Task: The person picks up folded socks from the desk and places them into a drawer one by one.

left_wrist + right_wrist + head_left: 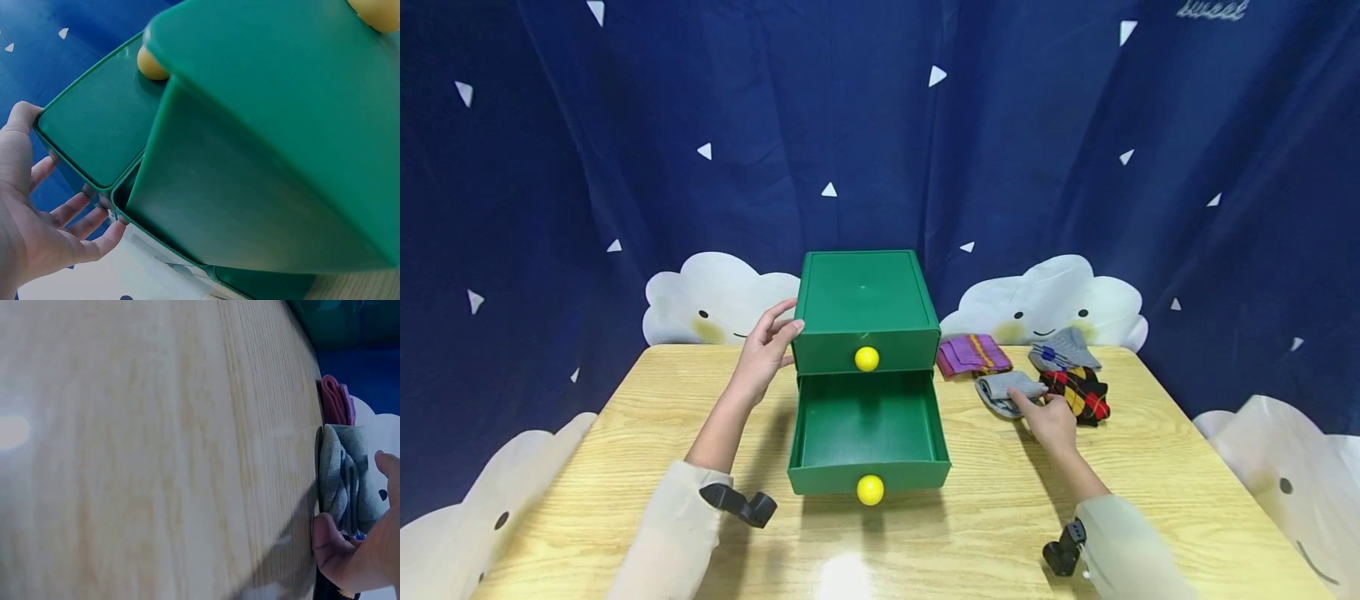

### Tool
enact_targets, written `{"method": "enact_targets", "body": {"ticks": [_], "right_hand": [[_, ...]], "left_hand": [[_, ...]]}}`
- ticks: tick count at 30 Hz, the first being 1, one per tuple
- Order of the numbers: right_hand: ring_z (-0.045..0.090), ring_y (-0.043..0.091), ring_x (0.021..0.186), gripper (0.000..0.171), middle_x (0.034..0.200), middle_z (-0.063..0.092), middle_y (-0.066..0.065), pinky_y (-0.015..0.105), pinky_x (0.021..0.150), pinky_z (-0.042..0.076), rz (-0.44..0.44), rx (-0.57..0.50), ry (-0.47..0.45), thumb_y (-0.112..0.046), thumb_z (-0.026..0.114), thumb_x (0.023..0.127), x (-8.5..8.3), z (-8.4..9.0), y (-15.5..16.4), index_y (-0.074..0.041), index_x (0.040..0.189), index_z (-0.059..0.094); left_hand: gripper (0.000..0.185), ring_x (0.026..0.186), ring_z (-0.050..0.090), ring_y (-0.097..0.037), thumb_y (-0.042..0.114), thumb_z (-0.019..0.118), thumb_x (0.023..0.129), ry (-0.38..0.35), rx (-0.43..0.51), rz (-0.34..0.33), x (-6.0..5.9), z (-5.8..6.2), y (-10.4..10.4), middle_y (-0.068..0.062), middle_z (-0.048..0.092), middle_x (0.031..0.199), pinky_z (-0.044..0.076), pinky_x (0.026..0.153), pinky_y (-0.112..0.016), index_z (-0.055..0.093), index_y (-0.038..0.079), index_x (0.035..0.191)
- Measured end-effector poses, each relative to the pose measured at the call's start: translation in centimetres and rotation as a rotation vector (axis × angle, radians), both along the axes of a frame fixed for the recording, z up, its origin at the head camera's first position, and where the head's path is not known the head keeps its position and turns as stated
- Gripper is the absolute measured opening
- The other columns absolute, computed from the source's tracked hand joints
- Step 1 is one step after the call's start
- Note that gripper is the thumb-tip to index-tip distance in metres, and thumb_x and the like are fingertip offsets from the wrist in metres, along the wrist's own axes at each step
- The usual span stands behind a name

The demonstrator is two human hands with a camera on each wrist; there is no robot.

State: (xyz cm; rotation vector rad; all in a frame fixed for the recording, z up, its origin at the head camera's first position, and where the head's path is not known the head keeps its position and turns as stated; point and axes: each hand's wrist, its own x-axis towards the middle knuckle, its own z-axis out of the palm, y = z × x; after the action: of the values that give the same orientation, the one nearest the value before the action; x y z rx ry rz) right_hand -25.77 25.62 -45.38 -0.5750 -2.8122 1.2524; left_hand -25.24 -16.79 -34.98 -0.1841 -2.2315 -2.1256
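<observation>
Dark blue curtain [1075,150] with white triangles and cloud faces behind; pale wooden tabletop [985,533], glare near its front edge.

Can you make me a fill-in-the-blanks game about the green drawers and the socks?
1. The drawer that is pulled open is the ____ one.
2. Each drawer has a round knob coloured ____.
3. The right hand touches the ____ sock.
4. The left hand rests on the box's ____ side.

Missing words: bottom; yellow; grey; left
</observation>
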Motion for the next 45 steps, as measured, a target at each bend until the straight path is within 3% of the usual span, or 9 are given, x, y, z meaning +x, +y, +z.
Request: {"method": "enact_targets", "body": {"ticks": [2,9,16,26,31,36,41,45], "right_hand": [[0.041,0.047,0.122,0.1,0.137,0.039,0.034,0.053,0.096,0.04,-0.026,0.002,-0.011,-0.066,0.054,0.081,-0.3,-0.1,-0.1,0.013,0.138,0.032],[0.056,0.042,0.102,0.096,0.121,0.054,0.032,0.044,0.072,0.047,-0.04,0.061,-0.094,-0.074,0.05,0.077,-0.8,-0.3,-0.5,0.012,0.121,0.05],[0.042,0.048,0.12,0.099,0.133,0.042,0.034,0.054,0.098,0.039,-0.029,0.051,-0.111,-0.067,0.052,0.08,-1.1,-0.2,-0.8,0.014,0.134,0.036],[0.035,0.043,0.127,0.078,0.136,0.039,0.031,0.052,0.104,0.034,-0.129,-0.178,0.046,-0.037,0.061,0.087,-1.5,-0.5,-1.7,0.009,0.14,0.027],[0.043,0.039,0.121,0.071,0.131,0.045,0.029,0.05,0.101,0.038,-0.187,-0.289,0.092,-0.032,0.061,0.087,-1.4,-0.2,-2.4,0.005,0.139,0.03],[0.045,0.035,0.117,0.07,0.137,0.04,0.027,0.046,0.095,0.044,-0.221,-0.406,0.105,-0.032,0.06,0.088,-1.4,-0.1,-2.3,0.002,0.142,0.029],[0.052,0.022,0.097,0.073,0.143,0.035,0.024,0.033,0.079,0.051,-0.246,-0.456,0.114,-0.033,0.06,0.088,-1.3,0.4,-2.0,0.002,0.143,0.028],[0.052,0.006,0.069,0.068,0.134,0.045,0.023,0.022,0.065,0.052,-0.258,-0.475,0.146,-0.033,0.062,0.087,-1.2,1.0,-1.7,0.005,0.139,0.037]], "left_hand": [[0.053,0.132,0.036,-0.031,0.03,0.049,0.096,-0.005,0.002,0.0,0.0,0.0,0.0,-0.018,0.035,0.143,0.036,0.103,-0.058,0.032,0.02,0.146],[0.053,0.133,0.035,-0.031,0.032,0.049,0.096,-0.012,0.001,-0.001,0.1,0.1,0.0,-0.018,0.035,0.144,0.035,0.103,-0.058,0.032,0.021,0.146],[0.053,0.133,0.035,-0.03,0.032,0.049,0.096,-0.012,-0.003,0.002,0.1,0.1,0.1,-0.017,0.035,0.144,0.035,0.103,-0.058,0.033,0.021,0.145],[0.052,0.132,0.036,-0.03,0.031,0.049,0.096,-0.009,-0.004,0.008,0.2,0.1,0.1,-0.017,0.036,0.143,0.036,0.103,-0.058,0.033,0.021,0.145],[0.053,0.133,0.036,-0.031,0.032,0.049,0.096,0.002,-0.008,0.006,0.2,0.1,0.1,-0.017,0.036,0.144,0.036,0.102,-0.058,0.033,0.022,0.145],[0.052,0.132,0.036,-0.03,0.034,0.05,0.095,-0.001,-0.013,0.01,0.2,0.0,0.1,-0.015,0.037,0.143,0.037,0.102,-0.057,0.034,0.023,0.144],[0.053,0.132,0.036,-0.031,0.033,0.05,0.096,0.002,-0.011,0.01,0.1,0.0,0.1,-0.017,0.036,0.143,0.037,0.102,-0.058,0.034,0.022,0.145],[0.053,0.132,0.036,-0.031,0.033,0.05,0.096,0.0,-0.007,0.011,0.0,0.0,0.1,-0.017,0.037,0.143,0.036,0.102,-0.058,0.034,0.022,0.144]]}}
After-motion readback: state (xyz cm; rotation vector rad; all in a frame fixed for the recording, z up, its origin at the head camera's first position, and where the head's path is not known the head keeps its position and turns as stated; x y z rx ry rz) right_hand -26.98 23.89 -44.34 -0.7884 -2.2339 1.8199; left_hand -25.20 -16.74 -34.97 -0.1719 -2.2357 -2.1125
